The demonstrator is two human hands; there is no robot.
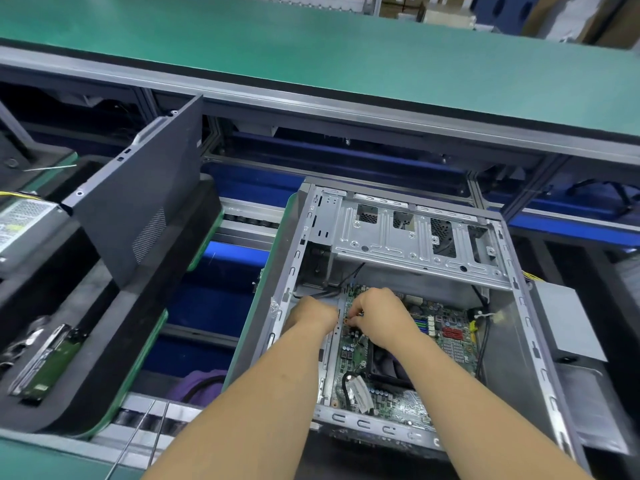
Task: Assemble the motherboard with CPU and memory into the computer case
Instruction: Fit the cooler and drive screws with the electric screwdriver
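An open grey computer case lies on its side in the middle of the view. The green motherboard sits flat inside it, with a black CPU fan partly hidden under my right forearm. My left hand rests at the motherboard's far left edge, fingers curled down against the case's inner wall. My right hand is beside it over the board's far left corner, fingers curled, pinching something small that I cannot make out. Black cables run just beyond both hands.
The case's metal drive cage spans its far end. A dark side panel leans upright to the left. A hard drive lies on a black tray at the left. A power supply sits right of the case. A green bench runs behind.
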